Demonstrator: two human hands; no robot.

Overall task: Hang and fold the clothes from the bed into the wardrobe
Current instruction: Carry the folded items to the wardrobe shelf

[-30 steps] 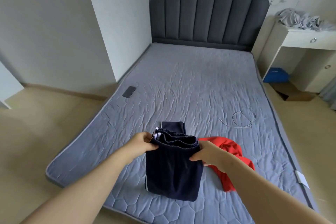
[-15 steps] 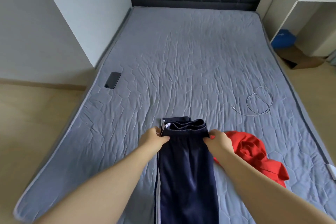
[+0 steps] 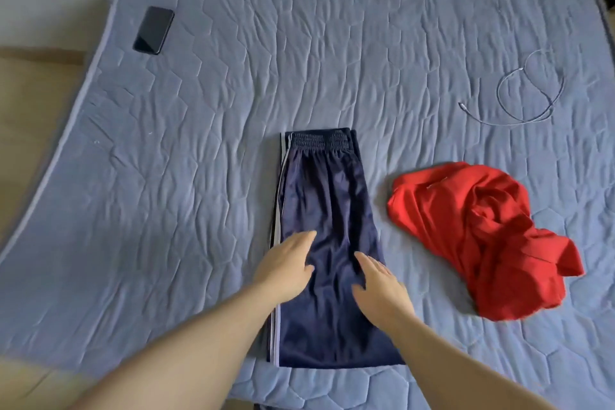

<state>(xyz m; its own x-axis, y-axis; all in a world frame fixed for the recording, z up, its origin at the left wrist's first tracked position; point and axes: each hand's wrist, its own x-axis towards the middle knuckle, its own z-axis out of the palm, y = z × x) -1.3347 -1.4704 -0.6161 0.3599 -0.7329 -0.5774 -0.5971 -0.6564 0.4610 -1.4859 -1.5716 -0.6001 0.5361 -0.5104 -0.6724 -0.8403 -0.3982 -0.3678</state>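
Navy trousers (image 3: 327,210) flat on bed (image 3: 166,210); left hand (image 3: 286,268), right hand (image 3: 379,286): grip spread, seemingly pressing them; red garment (image 3: 466,226) beside

Navy track pants (image 3: 327,243) with white side stripes, red shirt (image 3: 479,236), black phone (image 3: 153,30), grey-blue hexagon-quilted mattress cover (image 3: 332,43).

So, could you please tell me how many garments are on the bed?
2: navy track pants lying flat at centre; a crumpled red garment to their right.
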